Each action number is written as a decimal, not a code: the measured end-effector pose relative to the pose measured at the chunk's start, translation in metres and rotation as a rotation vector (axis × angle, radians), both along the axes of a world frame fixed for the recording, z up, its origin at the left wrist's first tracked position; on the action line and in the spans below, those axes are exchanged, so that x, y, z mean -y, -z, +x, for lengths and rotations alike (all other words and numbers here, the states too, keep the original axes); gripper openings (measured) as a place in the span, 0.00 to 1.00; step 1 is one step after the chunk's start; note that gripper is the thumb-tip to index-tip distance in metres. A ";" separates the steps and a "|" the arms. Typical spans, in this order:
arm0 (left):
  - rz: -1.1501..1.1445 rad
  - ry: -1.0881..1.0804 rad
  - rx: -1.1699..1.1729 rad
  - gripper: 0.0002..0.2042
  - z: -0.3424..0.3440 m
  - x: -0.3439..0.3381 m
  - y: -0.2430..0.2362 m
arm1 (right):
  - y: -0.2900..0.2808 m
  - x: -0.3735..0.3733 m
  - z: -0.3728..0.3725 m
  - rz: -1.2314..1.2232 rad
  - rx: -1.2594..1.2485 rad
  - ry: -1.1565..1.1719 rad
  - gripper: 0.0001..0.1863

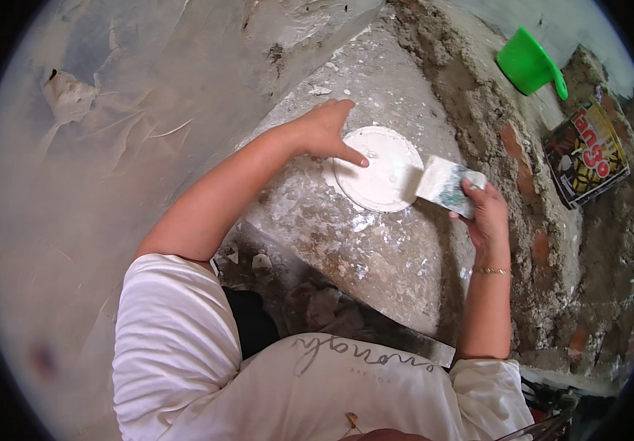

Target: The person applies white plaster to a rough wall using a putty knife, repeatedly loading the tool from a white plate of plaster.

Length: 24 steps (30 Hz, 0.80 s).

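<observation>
My left hand (pixel 324 128) reaches over the left side of a round white disc (pixel 379 187), fingers spread and thumb on or just over its top. The disc lies on a rough, pale, flaked slab (pixel 361 264). My right hand (pixel 486 209) grips a rectangular white block (pixel 438 173) with a greenish, stained part, just at the disc's right side; whether the block touches the disc I cannot tell.
A green plastic scoop or jug (pixel 523 62) and a printed tub (pixel 582 154) sit on rough mortar-and-brick ledges at the right (pixel 545 250). A smudged pale surface (pixel 89 184) fills the left. A dark gap with debris (pixel 295 294) lies below the slab's near edge.
</observation>
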<state>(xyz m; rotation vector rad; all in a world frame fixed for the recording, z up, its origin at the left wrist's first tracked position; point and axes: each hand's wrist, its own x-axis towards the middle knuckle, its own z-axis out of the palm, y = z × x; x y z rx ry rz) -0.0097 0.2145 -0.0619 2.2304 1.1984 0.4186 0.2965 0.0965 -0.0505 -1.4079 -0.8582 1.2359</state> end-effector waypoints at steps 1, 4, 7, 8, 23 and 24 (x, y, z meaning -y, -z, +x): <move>-0.025 0.006 -0.039 0.52 0.002 -0.002 0.006 | 0.002 -0.002 -0.007 -0.035 0.044 -0.009 0.11; -0.095 0.071 -0.113 0.57 0.006 -0.007 0.013 | 0.014 -0.020 -0.017 -0.009 0.200 -0.016 0.10; -0.106 0.157 -0.214 0.64 0.010 0.000 0.009 | 0.020 -0.047 -0.009 0.054 0.399 -0.059 0.10; -0.071 0.169 -0.279 0.67 0.011 0.006 0.008 | 0.019 -0.054 -0.009 0.049 0.405 -0.052 0.10; 0.031 -0.020 -0.307 0.70 0.018 0.033 0.038 | 0.068 -0.091 -0.001 0.094 1.173 -0.019 0.29; 0.034 -0.016 -0.303 0.70 0.019 0.033 0.037 | 0.069 -0.089 -0.001 0.093 1.177 -0.015 0.29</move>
